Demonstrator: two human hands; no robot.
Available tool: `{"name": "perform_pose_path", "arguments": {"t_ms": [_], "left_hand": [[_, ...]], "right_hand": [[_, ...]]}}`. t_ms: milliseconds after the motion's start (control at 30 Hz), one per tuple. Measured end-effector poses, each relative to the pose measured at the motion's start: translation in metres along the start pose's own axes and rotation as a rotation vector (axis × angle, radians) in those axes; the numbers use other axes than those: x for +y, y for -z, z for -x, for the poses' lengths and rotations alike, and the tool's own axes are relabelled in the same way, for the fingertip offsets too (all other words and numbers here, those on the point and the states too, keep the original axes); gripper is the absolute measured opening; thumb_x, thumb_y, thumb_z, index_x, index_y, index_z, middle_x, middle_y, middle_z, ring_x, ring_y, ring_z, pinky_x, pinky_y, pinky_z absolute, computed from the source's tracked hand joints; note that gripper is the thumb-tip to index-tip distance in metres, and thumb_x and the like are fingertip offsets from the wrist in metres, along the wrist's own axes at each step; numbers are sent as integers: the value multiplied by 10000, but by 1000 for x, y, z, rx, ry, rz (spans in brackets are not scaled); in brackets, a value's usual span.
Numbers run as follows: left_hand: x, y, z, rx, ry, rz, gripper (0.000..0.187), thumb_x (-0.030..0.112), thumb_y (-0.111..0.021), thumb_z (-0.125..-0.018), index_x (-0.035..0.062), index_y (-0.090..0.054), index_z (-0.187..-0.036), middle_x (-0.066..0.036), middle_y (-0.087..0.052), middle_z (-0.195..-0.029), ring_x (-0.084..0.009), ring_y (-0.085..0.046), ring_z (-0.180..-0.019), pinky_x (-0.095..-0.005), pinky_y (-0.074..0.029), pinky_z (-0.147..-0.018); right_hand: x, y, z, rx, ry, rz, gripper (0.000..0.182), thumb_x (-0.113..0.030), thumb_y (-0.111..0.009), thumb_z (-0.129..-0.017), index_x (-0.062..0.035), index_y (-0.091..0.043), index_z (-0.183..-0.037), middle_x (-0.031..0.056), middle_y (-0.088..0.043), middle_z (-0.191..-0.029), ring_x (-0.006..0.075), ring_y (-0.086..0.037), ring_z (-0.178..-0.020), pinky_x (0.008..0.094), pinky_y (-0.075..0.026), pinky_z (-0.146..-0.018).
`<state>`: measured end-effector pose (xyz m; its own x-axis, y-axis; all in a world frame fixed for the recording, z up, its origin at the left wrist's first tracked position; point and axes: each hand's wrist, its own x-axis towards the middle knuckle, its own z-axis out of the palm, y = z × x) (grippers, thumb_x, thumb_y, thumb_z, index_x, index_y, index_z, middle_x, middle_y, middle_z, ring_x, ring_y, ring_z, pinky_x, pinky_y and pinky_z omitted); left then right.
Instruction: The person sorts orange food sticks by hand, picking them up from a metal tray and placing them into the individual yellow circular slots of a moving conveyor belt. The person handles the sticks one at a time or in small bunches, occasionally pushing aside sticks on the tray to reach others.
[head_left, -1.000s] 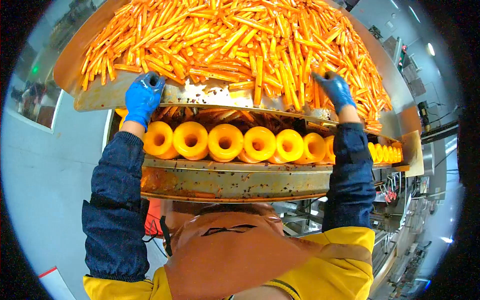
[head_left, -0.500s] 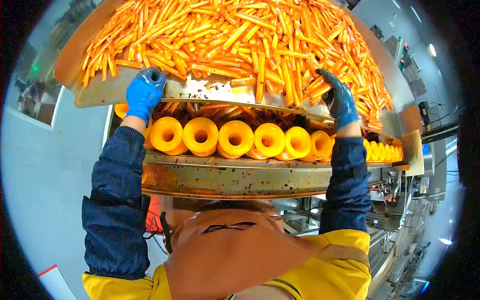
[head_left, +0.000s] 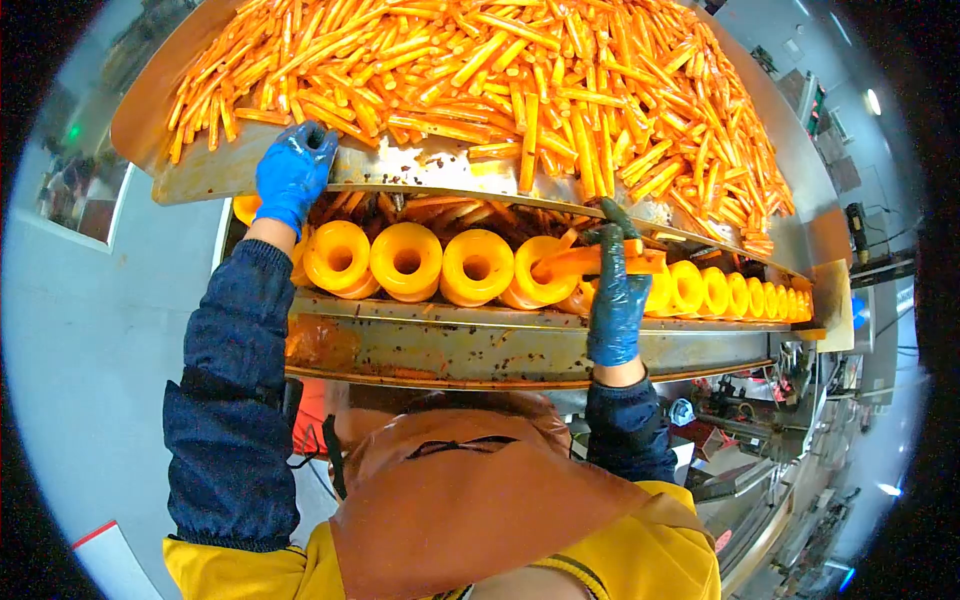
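In the head view, the right hand's (head_left: 618, 315) fingers close around orange sticks (head_left: 590, 262) at centre right, likely light, stiff and slick, best taken mid-length; the left hand's (head_left: 293, 178) fingers curl at the tray's edge (head_left: 225, 182), upper left.

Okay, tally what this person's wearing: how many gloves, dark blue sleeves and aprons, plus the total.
Gloves: 2 (left glove, right glove)
Dark blue sleeves: 2 (left sleeve, right sleeve)
Apron: 1
Total: 5
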<state>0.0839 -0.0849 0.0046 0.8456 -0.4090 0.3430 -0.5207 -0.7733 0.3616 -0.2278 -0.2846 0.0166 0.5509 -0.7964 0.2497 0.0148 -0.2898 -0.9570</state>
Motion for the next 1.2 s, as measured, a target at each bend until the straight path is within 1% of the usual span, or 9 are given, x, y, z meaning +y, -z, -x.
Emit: {"name": "perform_pose_path", "arguments": {"t_ms": [100, 133, 200, 333, 533, 800, 933, 1067, 1200], "left_hand": [[0, -1, -2, -30, 6, 19, 344, 431, -561, -821, 100, -635, -879, -133, -630, -926, -326, -594, -874, -422, -477, -748], [-1, -4, -2, -21, -1, 26, 342, 429, -561, -821, 100, -635, -880, -136, -629, -926, -326, -594, -875, -423, -476, -748], [-3, -2, -3, -7, -5, 29, 339, 426, -562, -822, 100, -635, -880, -140, -628, -927, -325, -593, -877, -423, -475, -748], [-1, 0, 0, 10, -26, 27, 347, 434, -560, -822, 101, -639, -877, -146, -629, -916, -328, -595, -870, -423, -474, -739], [-4, -3, -2, -38, 1, 18, 348, 438, -561, -820, 106, -643, -888, -138, -633, -914, -324, -598, -870, -417, -477, -743], [-6, -6, -2, 8, -23, 32, 357, 448, -556, -819, 108, -645, -885, -130, -636, -933, -319, -599, -876, -416, -480, -745], [4, 4, 0, -78, 32, 31, 368, 439, -559, -819, 91, -643, -905, -134, -639, -967, -333, -604, -893, -417, -479, -760], [-4, -3, -1, -7, -21, 8, 371, 442, -553, -824, 89, -643, -894, -135, -642, -939, -336, -607, -871, -417, -479, -742], [-4, -3, -3, -22, -24, 37, 364, 437, -548, -831, 91, -642, -892, -144, -641, -918, -350, -604, -856, -416, -478, -728]], "right_hand": [[8, -24, 12, -172, -141, -43, 357, -141, -564, -892, -49, -532, -1235, 10, -586, -1000, 42, -522, -723, 193, -446, -571], [10, -31, 9, -292, 136, 94, 399, -122, -595, -869, -41, -513, -1251, 3, -589, -1000, 42, -525, -718, 192, -449, -550], [6, -44, 9, -231, -183, -84, 400, -57, -627, -835, -28, -526, -1221, -18, -579, -816, 47, -501, -710, 197, -430, -612], [-5, -50, 11, -175, -105, -272, 402, -44, -612, -842, -34, -516, -1232, -2, -579, -928, 52, -503, -789, 211, -443, -658], [21, -81, 19, -413, 220, 304, 227, -69, -635, -822, -30, -623, -1045, 33, -659, -856, 133, -589, -726, 277, -467, -631], [-10, -8, 13, 35, 39, -115, 328, -64, -561, -849, 2, -545, -1170, 71, -583, -1077, 157, -546, -966, 284, -450, -833], [30, 26, 5, -92, -261, 77, 395, -42, -607, -817, -8, -526, -1202, 44, -609, -983, 122, -566, -808, 246, -471, -714], [11, 12, 4, 63, 17, -14, 548, -5, -656, -772, -71, -459, -1279, 9, -592, -862, 63, -525, -733, 209, -432, -571], [34, 16, -3, -205, -29, 302, 347, -78, -642, -804, -12, -566, -1136, 84, -643, -934, 153, -587, -811, 290, -476, -735]]}}
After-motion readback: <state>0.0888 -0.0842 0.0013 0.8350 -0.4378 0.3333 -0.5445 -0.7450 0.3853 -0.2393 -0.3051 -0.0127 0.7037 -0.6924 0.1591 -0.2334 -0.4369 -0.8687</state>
